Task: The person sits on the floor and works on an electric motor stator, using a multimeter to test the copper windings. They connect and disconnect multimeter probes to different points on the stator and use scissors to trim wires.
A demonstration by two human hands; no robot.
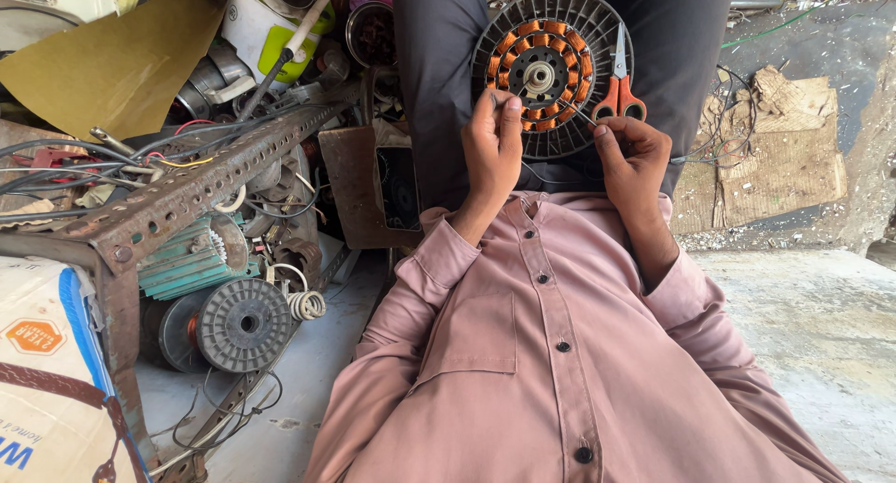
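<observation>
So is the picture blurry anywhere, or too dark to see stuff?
Head view: even, soft daylight, no harsh glare; the copper-wound motor disc, orange-handled scissors and both hands, left hand and right hand, look sharp; the junk pile falls into shadow; edges bend slightly from the wide lens.

Soft, even daylight, no glare, bright on the concrete floor (821, 324) at right, dimmer among the scrap pile under the rusty angle-iron frame (187, 194), faint shadows beneath both hands, sharp focus at centre, wide-angle stretching and slight softness toward the edges
</observation>
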